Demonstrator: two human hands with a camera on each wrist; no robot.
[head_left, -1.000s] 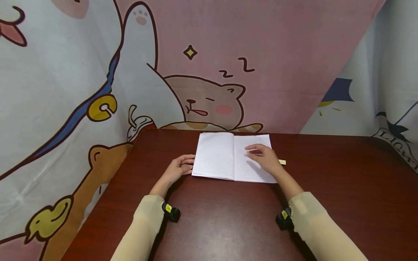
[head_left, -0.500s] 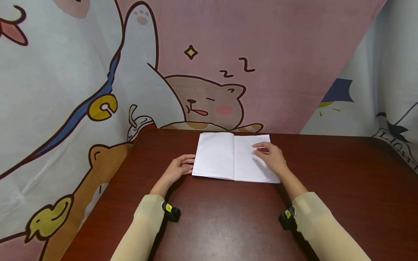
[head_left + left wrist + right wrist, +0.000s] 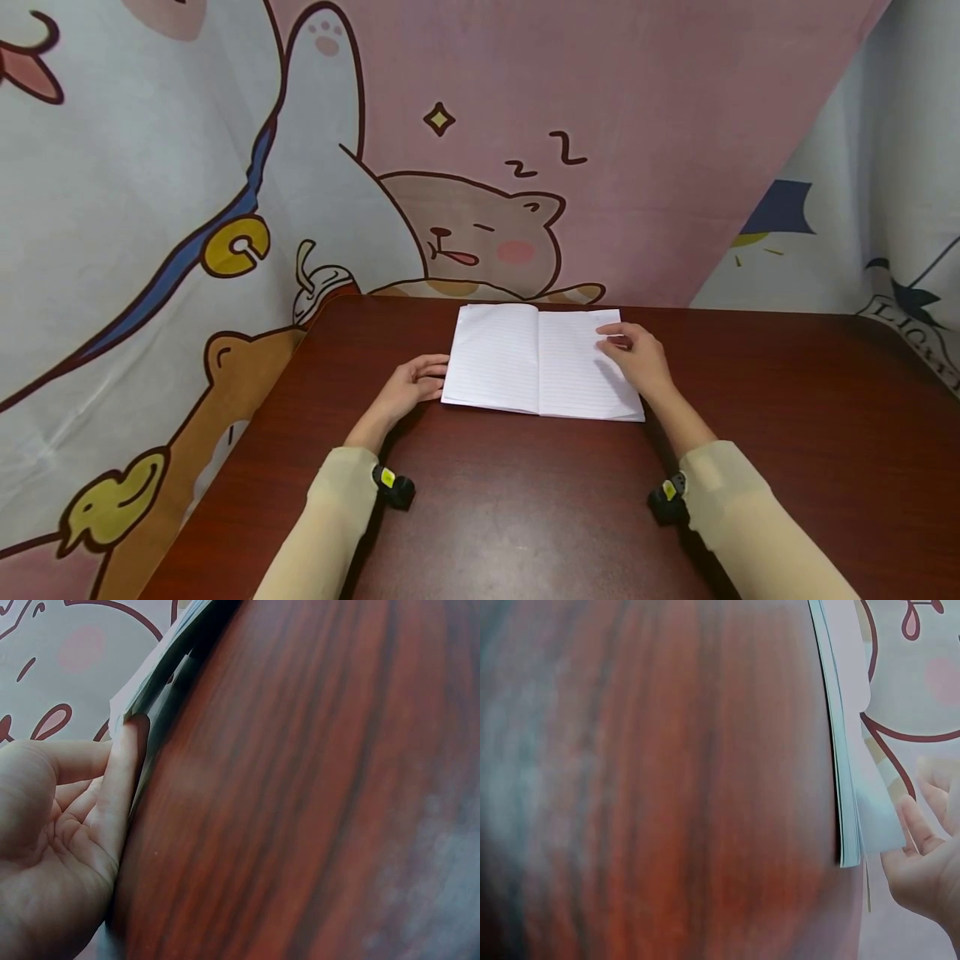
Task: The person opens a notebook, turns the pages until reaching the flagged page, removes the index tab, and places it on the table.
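A notebook with lined white pages (image 3: 491, 358) lies spread flat near the table's far edge. At its left edge rests my left hand (image 3: 401, 390), thumb and fingers loosely bent; in the left wrist view a fingertip touches the notebook's corner (image 3: 150, 686). My right hand (image 3: 641, 358) is over the outer part of the right page (image 3: 573, 371), its fingers slightly bent with nothing seen between them. From the right wrist view, the top page's corner (image 3: 877, 825) stands a little apart from the pages beneath, close to my fingers (image 3: 922, 829).
The dark reddish-brown wooden table (image 3: 510, 500) extends toward me and to both sides of the notebook. A cartoon-printed cloth (image 3: 637, 167) hangs right behind the table and along its left side. Small black cameras (image 3: 393, 489) are strapped at both wrists.
My right hand has slid rightward across the right page toward its outer edge, covering a small yellow tab seen earlier there. The left hand and the notebook have stayed in place.
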